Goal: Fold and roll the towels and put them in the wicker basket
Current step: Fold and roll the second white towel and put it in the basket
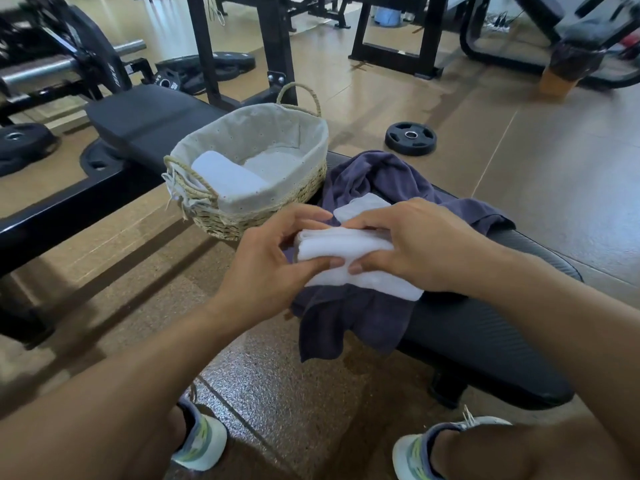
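Observation:
A white towel [346, 249], partly rolled, lies across a dark purple towel [349, 320] on the black bench pad [485, 337]. My left hand [273, 258] grips the roll's left end, fingers curled over the top and thumb beneath. My right hand [412, 244] grips the right part of the roll the same way. A flat strip of the white towel [363, 204] shows beyond my hands. The wicker basket [256, 216] with a pale cloth lining stands at the bench's far end. It holds a rolled white towel [225, 176].
A weight plate [410, 138] lies on the floor to the right of the basket. A second black bench [145, 119] and a barbell rack [52, 71] stand to the left. More plates [207, 67] lie behind. My shoes [197, 445] are on the floor below.

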